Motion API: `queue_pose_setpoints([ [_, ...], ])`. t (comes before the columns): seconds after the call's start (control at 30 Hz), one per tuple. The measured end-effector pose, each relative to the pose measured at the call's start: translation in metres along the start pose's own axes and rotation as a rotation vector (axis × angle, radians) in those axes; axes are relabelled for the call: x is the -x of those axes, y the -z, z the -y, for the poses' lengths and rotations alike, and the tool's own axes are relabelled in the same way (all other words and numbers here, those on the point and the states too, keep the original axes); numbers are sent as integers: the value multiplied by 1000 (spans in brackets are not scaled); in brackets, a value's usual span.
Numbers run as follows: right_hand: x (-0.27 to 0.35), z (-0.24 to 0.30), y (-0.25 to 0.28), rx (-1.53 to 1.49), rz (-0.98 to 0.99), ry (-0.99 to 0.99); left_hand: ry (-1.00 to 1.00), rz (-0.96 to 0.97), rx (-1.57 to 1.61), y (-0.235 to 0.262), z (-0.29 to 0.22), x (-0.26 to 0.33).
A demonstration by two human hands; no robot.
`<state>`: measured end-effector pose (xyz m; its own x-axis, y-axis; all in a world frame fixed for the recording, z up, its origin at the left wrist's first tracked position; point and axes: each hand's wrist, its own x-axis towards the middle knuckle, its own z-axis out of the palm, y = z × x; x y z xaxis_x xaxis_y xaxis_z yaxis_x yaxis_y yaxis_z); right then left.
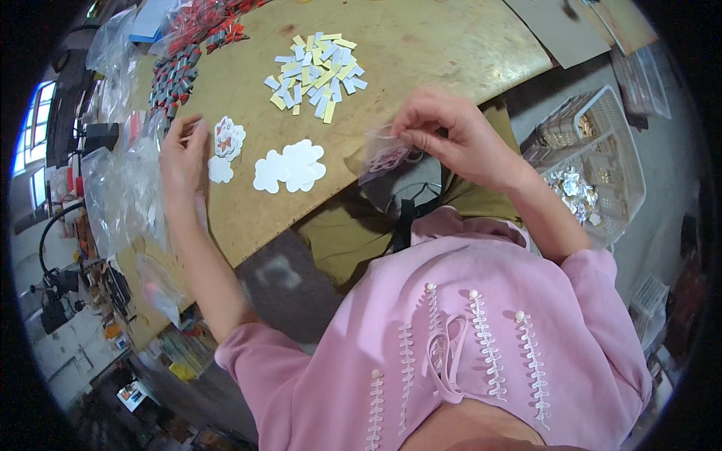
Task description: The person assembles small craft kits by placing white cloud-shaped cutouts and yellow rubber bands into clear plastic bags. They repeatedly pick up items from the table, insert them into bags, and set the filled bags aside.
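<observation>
My right hand (455, 139) pinches the top of a small clear plastic bag (387, 156) over the table's near edge. Thin pink strands show inside the bag. My left hand (183, 154) is at the left side of the table, its fingers curled and thumb drawn in; whatever they grip, if anything, is hidden. Just right of it lie flower-shaped white cards (229, 139), the top one printed with a small coloured figure. White cloud-shaped cards (289, 167) overlap each other between my two hands.
A pile of yellow and white strips (320, 74) lies on the table (451, 52). Grey and red small pieces (173, 79) are heaped at the far left, near clear plastic bags (113, 195). A white plastic basket (628, 161) with shiny pieces stands at the right.
</observation>
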<state>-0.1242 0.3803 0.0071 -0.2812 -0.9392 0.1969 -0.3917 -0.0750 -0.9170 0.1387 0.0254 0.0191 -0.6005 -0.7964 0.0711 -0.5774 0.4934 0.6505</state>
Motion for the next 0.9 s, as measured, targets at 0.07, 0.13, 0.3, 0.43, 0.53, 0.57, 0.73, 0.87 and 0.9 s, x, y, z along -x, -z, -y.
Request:
queue_pose_setpoints([
  [0.07, 5, 1, -6, 23, 7, 103, 132, 49, 538, -24, -58, 42],
  [0.13, 11, 9, -12, 67, 18, 189, 60, 94, 706, -43, -113, 86],
  [0.3, 22, 31, -26, 197, 147, 292, -425, 254, 436, -60, -159, 146],
  [0.43, 27, 24, -38, 139, 191, 306, -523, 228, 263, -69, -160, 160],
  [0.53, 28, 24, -37, 87, 206, 261, -548, 228, 213, -73, -159, 159],
  [0.57, 28, 24, -36, 78, 208, 246, -555, 241, 243, -76, -157, 156],
  [0.73, 32, 24, -29, 102, 206, 208, -305, 164, 176, -87, -146, 114],
  [0.87, 36, 16, -29, 142, 178, 195, -113, 68, 134, -112, -139, 76],
  [0.9, 37, 15, -28, 147, 169, 200, -144, 75, 91, -115, -135, 71],
])
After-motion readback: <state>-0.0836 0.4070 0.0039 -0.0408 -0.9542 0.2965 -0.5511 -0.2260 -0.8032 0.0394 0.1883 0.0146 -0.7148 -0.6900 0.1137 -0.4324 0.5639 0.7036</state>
